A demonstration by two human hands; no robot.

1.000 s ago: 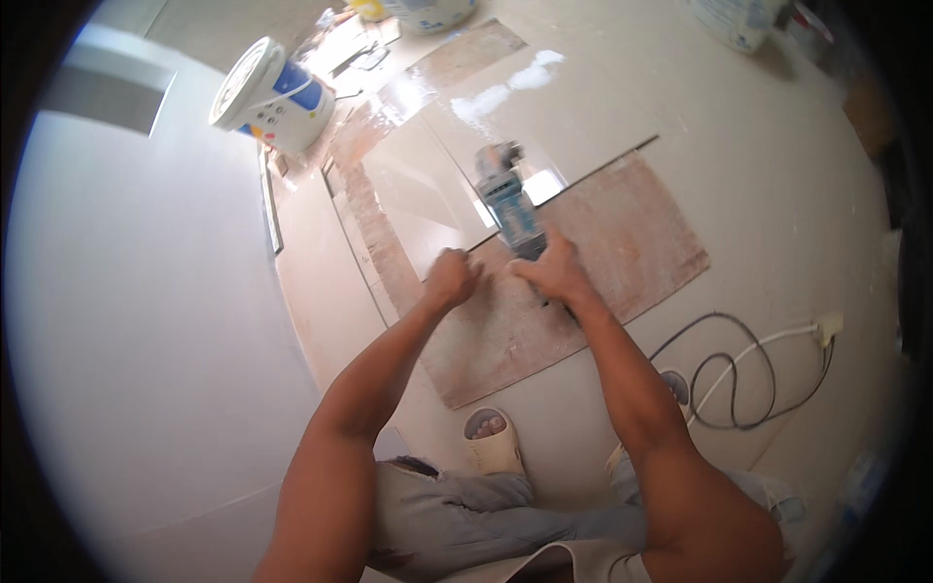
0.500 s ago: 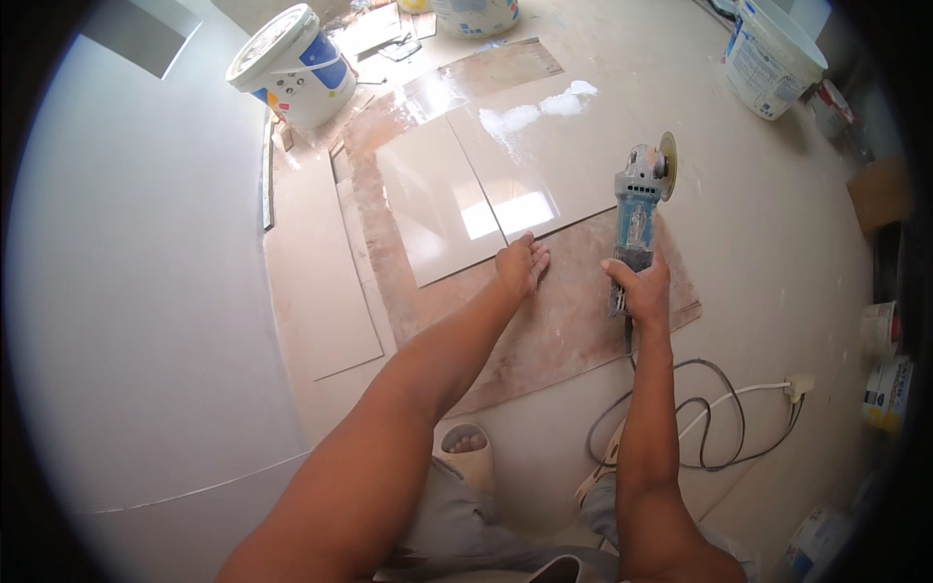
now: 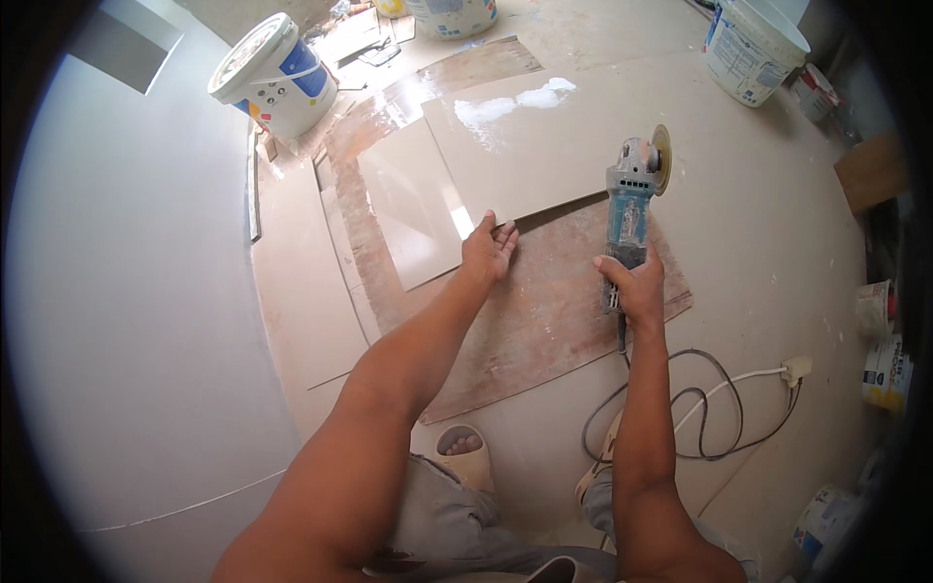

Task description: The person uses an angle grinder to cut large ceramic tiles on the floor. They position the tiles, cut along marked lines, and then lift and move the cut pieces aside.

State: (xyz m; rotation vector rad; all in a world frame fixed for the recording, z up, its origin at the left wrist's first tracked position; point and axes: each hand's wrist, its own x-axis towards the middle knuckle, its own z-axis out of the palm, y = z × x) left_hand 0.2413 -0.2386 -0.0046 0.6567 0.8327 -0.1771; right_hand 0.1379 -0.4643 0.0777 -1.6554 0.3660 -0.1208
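My right hand is wrapped round the rear body of a blue-grey angle grinder, held upright in the picture with its disc at the far end. I cannot tell whether the disc spins. At the near corner of a large glossy beige tile, my left hand has its thumb on top and fingers at the underside. A dark gap shows below that tile's near edge, so it is slightly raised. A narrower tile piece lies to its left. Both are over a stained brown board.
Paint buckets stand far left and far right. The grinder's dark cord loops on the floor to a pale plug connector. A long tile lies along the left wall. My sandalled foot is near the board.
The large tile's near edge has risen, and the bright reflection has gone from its surface. My left hand has closed on its corner. The grinder stays in my right hand.
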